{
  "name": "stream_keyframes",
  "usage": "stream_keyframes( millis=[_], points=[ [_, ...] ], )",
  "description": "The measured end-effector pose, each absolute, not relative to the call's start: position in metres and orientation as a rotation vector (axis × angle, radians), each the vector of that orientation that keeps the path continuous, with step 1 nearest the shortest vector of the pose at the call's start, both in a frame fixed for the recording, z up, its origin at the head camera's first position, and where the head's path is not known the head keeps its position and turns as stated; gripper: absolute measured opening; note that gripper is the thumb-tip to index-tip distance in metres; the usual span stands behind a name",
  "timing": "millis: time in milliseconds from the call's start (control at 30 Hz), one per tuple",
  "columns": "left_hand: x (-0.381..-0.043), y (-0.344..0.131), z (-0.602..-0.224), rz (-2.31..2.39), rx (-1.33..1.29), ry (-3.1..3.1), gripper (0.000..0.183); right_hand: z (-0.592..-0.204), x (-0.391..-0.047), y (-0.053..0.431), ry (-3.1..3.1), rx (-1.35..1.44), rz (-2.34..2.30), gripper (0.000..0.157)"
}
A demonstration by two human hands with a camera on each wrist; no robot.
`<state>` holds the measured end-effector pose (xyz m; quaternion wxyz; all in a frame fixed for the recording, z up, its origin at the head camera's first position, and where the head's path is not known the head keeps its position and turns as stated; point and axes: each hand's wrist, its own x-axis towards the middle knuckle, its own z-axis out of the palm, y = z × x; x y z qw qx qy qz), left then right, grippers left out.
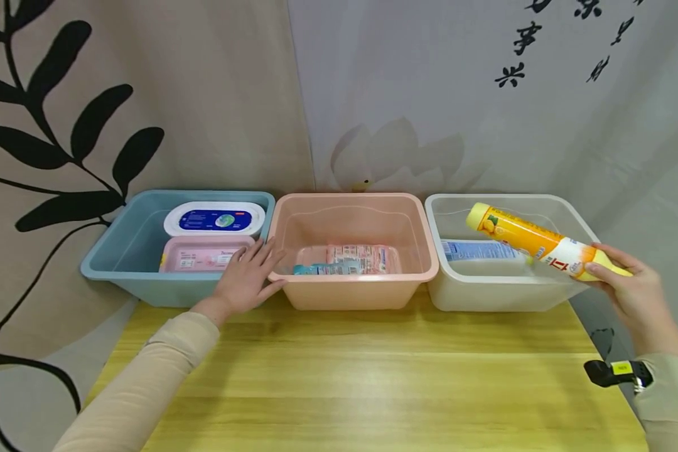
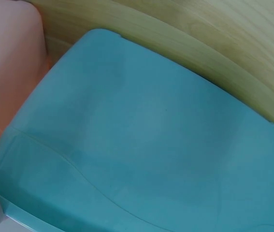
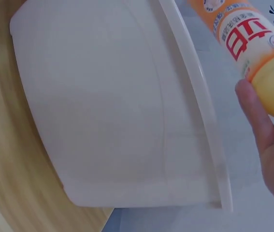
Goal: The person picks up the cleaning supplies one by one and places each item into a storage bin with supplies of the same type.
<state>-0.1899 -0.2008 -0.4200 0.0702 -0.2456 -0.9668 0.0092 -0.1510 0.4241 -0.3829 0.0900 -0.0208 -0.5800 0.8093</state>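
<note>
My right hand [image 1: 638, 292] grips a yellow and orange detergent bottle [image 1: 528, 237] by one end. The bottle slants above the white bin [image 1: 497, 295], its yellow cap pointing to the far left. In the right wrist view the thumb of the right hand [image 3: 269, 154] lies against the lower part of the bottle [image 3: 245, 41]. With its fingers extended, my left hand [image 1: 248, 276] rests where the rims of the blue bin [image 1: 169, 285] and the pink bin [image 1: 356, 295] meet. The left wrist view is mostly filled by the wall of the blue bin [image 2: 151, 121].
Inside the blue bin sit a white oval tub [image 1: 215, 219] and a pink box [image 1: 203, 254]. A pink printed pack [image 1: 367, 254] and a teal pack [image 1: 324, 269] lie in the pink bin. The white bin holds a blue-and-white pack [image 1: 480, 250]. A curtain hangs behind the wooden table [image 1: 367, 376].
</note>
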Motion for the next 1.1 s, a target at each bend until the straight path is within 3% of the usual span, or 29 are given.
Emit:
stream_keyframes(
  millis=[533,733,867,1100],
  points=[
    [-0.189,-0.200,-0.423,0.006,-0.725,-2.912,0.065,-0.378,-0.193,0.394,-2.218,-0.250,2.098,0.031],
    [-0.189,-0.200,-0.424,-0.014,-0.730,-2.899,0.067,-0.381,-0.206,0.381,-2.526,-0.322,1.767,0.040],
    [-0.189,-0.199,-0.423,-0.006,-0.725,-2.921,0.068,-0.385,-0.213,0.373,-2.593,-0.303,1.690,0.038],
    [-0.190,-0.199,-0.422,0.010,-0.691,-2.952,0.064,-0.388,-0.222,0.362,-2.675,-0.276,1.631,0.066]
  ],
)
